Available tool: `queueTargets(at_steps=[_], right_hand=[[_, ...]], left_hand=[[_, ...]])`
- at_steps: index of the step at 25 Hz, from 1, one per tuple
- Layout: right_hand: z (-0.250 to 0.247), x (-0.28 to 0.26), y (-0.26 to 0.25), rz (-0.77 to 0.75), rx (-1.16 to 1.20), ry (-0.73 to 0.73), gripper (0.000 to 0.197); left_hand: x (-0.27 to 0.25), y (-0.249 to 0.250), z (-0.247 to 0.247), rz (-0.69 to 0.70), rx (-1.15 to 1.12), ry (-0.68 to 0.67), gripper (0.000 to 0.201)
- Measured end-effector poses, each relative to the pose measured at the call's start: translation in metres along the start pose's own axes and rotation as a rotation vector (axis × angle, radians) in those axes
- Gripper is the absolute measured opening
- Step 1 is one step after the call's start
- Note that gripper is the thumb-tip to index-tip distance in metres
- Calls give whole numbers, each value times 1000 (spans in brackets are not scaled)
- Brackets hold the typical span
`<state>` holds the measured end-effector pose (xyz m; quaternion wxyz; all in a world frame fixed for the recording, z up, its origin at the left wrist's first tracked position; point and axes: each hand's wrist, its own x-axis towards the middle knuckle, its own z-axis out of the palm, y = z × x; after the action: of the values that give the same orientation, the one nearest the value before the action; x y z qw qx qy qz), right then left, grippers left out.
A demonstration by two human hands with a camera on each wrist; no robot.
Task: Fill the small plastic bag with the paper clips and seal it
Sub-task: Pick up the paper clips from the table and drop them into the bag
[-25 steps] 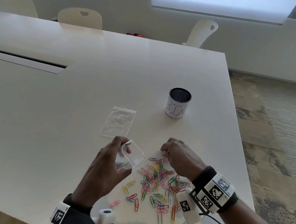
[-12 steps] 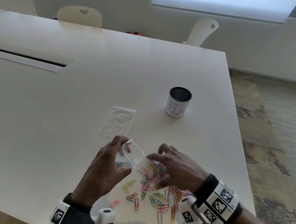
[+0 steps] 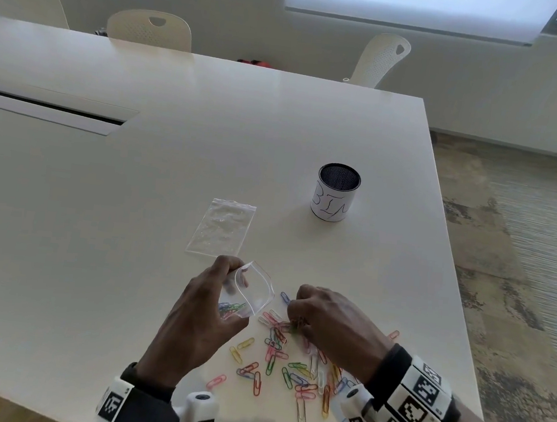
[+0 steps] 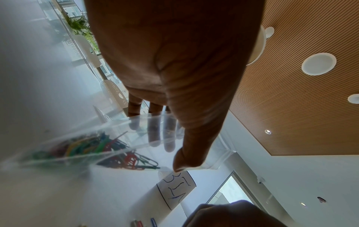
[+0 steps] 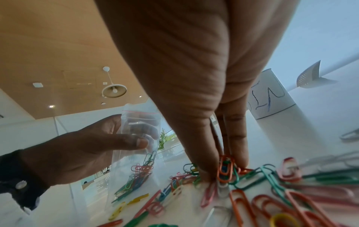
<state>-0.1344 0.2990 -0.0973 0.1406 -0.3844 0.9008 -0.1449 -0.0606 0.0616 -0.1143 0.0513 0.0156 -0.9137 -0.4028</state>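
My left hand (image 3: 206, 310) holds a small clear plastic bag (image 3: 253, 289) upright with its mouth held wide, thumb and fingers pinching its sides (image 5: 136, 135). Several coloured paper clips (image 5: 136, 175) lie in the bag's bottom (image 4: 85, 145). Just right of it, my right hand (image 3: 328, 315) is down on the pile of loose coloured paper clips (image 3: 288, 366) on the white table. Its thumb and fingers pinch an orange clip and a few others (image 5: 226, 167).
A second, empty clear bag (image 3: 222, 229) lies flat on the table (image 3: 134, 195) beyond my left hand. A mesh cup with a white label (image 3: 335, 192) stands further back on the right. The table's right edge (image 3: 453, 263) runs close to my right wrist. Chairs stand along the far side.
My right hand spread open over the pile half a second ago, then came down and closed its fingers on some clips. My left hand kept the bag in the same place.
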Motion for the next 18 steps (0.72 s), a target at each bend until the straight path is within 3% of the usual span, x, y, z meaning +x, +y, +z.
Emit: queueTargets(at_steps=[11,14,18], right_hand=[[2,2,6,95,98,77,17],[-10,0,13,172,275,110,6],[-37,-4,11,246,717,190,9]], left_hand=[[1,0,0,6,-13,-3,59],[1,2,0,17,-17,-4,59],[0,3,1,21,-14,1,58]])
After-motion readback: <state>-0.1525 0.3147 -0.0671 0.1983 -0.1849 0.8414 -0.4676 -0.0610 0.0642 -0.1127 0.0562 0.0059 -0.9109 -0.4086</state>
